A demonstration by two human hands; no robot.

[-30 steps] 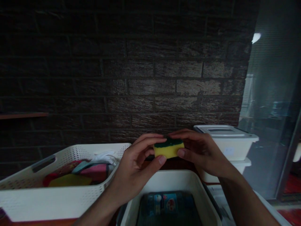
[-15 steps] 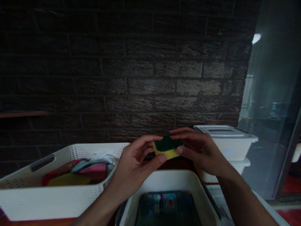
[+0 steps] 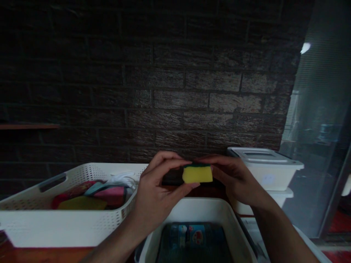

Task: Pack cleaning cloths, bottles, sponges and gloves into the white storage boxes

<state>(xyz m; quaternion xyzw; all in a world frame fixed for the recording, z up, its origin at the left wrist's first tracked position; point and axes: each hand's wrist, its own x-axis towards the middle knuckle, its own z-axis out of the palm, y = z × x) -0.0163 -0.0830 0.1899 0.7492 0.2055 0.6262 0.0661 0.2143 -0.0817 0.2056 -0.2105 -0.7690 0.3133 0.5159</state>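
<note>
though visibly greener before, sponge (image 3: 197, 174) now yellow-side foremost, in the grip of left hand (image 3: 154, 195) and right hand (image 3: 238, 181)

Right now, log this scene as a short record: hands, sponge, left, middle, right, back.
left hand: grip on sponge, thumb underneath, fingers above
right hand: at the sponge's right end
sponge: yellow side facing camera, dark green layer on top
left: white basket holding colourful items
middle: open bin containing a blue-labelled object
right: stacked white boxes
back: dark brick wall
</note>
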